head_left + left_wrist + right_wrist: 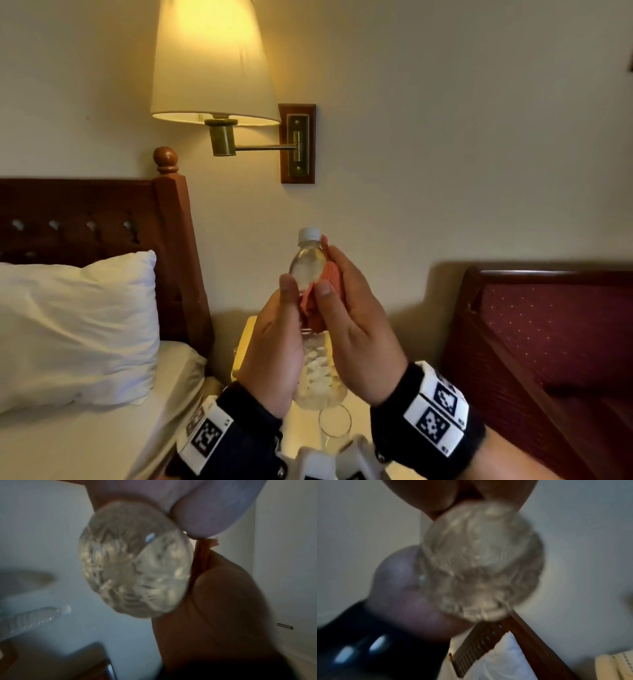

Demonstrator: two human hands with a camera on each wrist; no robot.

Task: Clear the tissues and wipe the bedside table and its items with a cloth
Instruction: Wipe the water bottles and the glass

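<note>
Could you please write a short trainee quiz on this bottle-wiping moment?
1. True or false: the bottle has its cap on.
2. Which of the hands presses the cloth to the bottle? A) left hand B) right hand
3. Fill in: below the hands, an empty ___ stands on the table.

Key
1. True; the white cap sits on the neck.
2. B; the right hand wraps the red cloth round the bottle while the left hand grips its lower body.
3. glass.
</note>
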